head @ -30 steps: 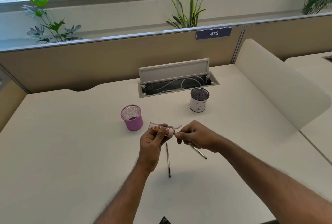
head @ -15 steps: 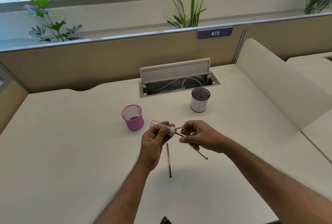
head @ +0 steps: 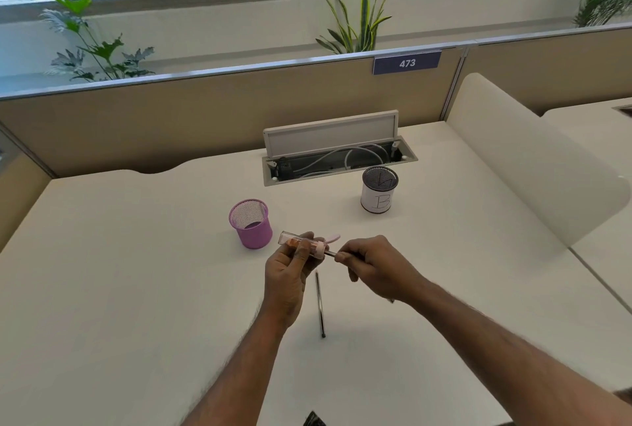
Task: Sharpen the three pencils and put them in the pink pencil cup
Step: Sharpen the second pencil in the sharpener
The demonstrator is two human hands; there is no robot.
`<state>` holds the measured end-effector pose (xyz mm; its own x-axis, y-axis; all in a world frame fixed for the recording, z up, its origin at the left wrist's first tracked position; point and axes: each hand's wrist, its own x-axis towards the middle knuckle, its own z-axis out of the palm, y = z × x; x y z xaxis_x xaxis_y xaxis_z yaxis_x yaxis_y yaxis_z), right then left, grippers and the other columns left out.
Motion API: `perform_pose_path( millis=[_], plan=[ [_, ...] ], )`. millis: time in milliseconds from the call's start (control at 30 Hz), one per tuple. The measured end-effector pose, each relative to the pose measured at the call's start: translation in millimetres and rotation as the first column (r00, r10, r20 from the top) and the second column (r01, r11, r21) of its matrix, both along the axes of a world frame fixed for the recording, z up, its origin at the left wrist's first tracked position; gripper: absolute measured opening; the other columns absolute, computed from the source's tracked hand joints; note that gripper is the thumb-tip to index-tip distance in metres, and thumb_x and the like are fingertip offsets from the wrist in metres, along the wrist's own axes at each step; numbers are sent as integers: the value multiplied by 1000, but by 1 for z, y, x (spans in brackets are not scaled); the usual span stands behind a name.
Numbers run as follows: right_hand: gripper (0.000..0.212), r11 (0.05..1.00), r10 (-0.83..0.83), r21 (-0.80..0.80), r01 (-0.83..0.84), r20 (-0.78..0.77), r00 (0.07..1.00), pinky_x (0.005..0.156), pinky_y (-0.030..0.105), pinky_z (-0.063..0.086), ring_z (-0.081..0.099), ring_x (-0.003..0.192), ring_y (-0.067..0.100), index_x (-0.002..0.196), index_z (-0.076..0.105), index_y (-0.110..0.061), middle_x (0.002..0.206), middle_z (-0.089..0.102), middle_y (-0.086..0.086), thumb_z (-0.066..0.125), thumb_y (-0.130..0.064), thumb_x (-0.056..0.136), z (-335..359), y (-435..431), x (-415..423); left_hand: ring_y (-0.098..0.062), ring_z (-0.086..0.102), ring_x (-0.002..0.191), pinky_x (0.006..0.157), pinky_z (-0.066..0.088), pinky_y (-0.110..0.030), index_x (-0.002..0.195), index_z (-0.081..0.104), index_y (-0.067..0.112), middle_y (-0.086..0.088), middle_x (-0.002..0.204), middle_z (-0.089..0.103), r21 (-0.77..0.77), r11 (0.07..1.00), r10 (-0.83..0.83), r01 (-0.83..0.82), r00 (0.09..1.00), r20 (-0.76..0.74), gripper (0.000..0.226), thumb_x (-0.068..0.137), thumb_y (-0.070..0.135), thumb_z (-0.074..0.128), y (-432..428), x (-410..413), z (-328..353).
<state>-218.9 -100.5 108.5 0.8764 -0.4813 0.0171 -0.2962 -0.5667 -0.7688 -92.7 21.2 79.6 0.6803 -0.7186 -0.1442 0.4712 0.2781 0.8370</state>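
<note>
Pencil cup [head: 259,237]: pink-violet wire mesh, fine grid.
Second cup [head: 376,201]: white wrap, black hand-drawn "B", dark mesh inside.
Sharpener [head: 289,239]: clear tube, pale pink cap, orange-brown bits within.
Held pencil [head: 330,253]: dark.
Loose pencil [head: 319,302]: dark, glossy.
Desk [head: 136,271]: plain cream.
Partition [head: 171,118]: flat tan.
Number plate [head: 407,63]: navy, white "473".
</note>
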Motion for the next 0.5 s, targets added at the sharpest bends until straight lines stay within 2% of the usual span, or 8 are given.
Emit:
perform_pose_path(
  millis=[67, 167, 233, 300, 433, 500],
  plan=[
    [24, 995, 13, 103, -11, -21, 1000, 53, 26, 40, 45, 47, 6, 87, 70, -11, 53, 62, -4, 53, -22, 99, 4, 0, 1, -27, 67, 98, 83, 58, -31, 103, 66, 3, -18, 110, 68, -6, 1000, -4, 4, 1000, -12, 25, 86, 17, 55, 0, 0, 0],
    [25, 967, 10, 255, -3, -25, 1000, 56, 29, 40, 45, 48, 11, 87, 69, -11, 50, 61, -2, 51, -23, 100, 5, 0, 1, -31, 65, 103, 81, 57, -30, 101, 67, 3, -23, 117, 64, 17, 1000, -11, 11, 1000, 19, 22, 91, 15, 51, 1, 0, 3],
    [25, 954, 13, 301, -3, -34, 999, 55, 31, 40, 44, 49, 14, 87, 69, -11, 52, 63, -1, 51, -23, 99, 7, 0, 1, -32, 65, 103, 81, 57, -30, 100, 68, 3, -23, 118, 63, 30, 1000, -10, 9, 999, 32, 22, 92, 15, 50, 1, 0, 5],
    [21, 971, 6, 240, 5, -46, 999, 56, 34, 40, 46, 51, 16, 86, 69, -16, 55, 65, -1, 54, -25, 98, 9, 0, 1, -31, 65, 101, 81, 58, -31, 100, 68, 3, -20, 114, 66, 39, 999, 7, -7, 1000, 0, 23, 90, 17, 53, 2, -1, 5],
    [12, 997, -56, 59, 57, -22, 998, 59, 39, 50, 58, 55, 20, 84, 70, -25, 59, 68, -5, 63, -30, 93, 10, -1, -2, -22, 70, 88, 82, 59, -33, 106, 60, -6, -10, 87, 72, -10, 999, 40, -42, 990, -138, 34, 86, 21, 56, 1, -2, 7],
    [10, 995, -96, 25, 96, 4, 995, 62, 42, 54, 62, 58, 19, 85, 71, -24, 60, 68, -4, 66, -30, 91, 8, 0, -3, -22, 71, 87, 79, 59, -32, 105, 60, -4, -12, 87, 71, -39, 997, 60, -70, 976, -211, 27, 90, 18, 55, 1, -3, 8]
  ],
)
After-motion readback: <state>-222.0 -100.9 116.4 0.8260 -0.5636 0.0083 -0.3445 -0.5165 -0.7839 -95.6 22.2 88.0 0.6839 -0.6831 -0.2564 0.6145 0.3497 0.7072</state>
